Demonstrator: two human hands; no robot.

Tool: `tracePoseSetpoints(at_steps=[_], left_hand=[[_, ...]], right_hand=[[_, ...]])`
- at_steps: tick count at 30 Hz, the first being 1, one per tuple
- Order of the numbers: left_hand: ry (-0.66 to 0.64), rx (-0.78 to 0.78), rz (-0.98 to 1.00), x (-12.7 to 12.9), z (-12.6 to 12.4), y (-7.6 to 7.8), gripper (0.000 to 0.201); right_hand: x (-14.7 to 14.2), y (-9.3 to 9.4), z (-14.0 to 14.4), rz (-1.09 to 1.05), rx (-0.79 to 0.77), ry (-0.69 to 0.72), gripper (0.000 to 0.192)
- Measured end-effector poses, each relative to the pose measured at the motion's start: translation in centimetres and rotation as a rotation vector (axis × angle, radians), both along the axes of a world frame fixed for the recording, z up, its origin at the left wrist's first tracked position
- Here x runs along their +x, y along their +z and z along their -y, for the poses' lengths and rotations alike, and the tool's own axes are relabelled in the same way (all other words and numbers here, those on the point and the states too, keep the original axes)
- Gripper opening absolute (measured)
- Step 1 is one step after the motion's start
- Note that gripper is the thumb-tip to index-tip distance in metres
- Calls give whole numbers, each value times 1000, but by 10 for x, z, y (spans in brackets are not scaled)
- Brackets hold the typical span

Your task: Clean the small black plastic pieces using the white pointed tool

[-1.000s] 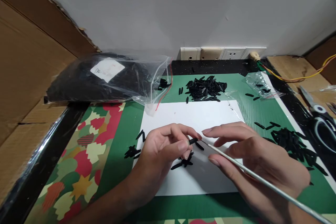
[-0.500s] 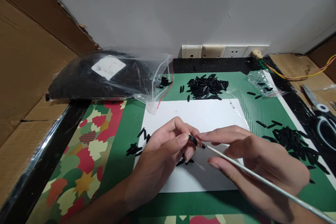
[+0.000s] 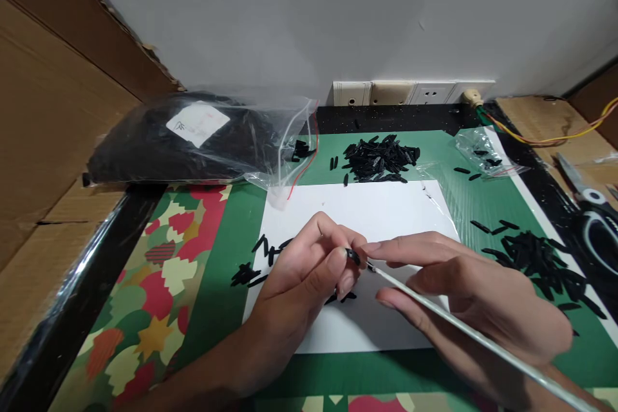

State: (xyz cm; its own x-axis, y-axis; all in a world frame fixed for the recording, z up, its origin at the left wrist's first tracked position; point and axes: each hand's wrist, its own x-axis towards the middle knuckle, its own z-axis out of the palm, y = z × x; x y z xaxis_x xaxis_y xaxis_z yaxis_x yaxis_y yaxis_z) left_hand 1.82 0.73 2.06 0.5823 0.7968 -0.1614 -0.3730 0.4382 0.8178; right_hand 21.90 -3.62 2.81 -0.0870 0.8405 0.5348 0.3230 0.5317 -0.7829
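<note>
Both hands pinching — left hand (image 3: 299,273) on 1 small black piece (image 3: 353,256), right hand (image 3: 476,296) seemingly around a thin rod (image 3: 463,328).

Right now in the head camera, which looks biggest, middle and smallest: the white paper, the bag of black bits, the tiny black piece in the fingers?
1. White paper
2. Bag of black bits, farther away, so unsure against the paper
3. Tiny black piece

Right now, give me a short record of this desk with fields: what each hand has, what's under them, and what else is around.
left hand: pinches a small black piece
right hand: holds a thin white rod, tip at the piece
under hands: white sheet on a green mat
piles: black pieces at back and at right
bag: back left, full of black stuff
scissors: far right
</note>
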Motion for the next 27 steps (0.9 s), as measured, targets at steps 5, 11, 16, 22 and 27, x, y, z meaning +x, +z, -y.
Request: tracePoseSetpoints(at_steps=[5, 11, 16, 22, 27], left_hand=[[-4, 10, -34, -2, 1, -3, 12], [0, 25, -101, -5, 2, -9, 13], [-26, 13, -123, -6, 2, -11, 13], [-86, -75, -29, 1, -1, -7, 20], [-83, -100, -23, 3, -1, -3, 22]], right_hand=[[6, 4, -2, 115, 29, 42, 24], [3, 0, -3, 180, 126, 13, 23], [-4, 1, -1, 263, 153, -87, 36], [-15, -8, 14, 398, 196, -252, 56], [-20, -14, 20, 489, 233, -259, 40]])
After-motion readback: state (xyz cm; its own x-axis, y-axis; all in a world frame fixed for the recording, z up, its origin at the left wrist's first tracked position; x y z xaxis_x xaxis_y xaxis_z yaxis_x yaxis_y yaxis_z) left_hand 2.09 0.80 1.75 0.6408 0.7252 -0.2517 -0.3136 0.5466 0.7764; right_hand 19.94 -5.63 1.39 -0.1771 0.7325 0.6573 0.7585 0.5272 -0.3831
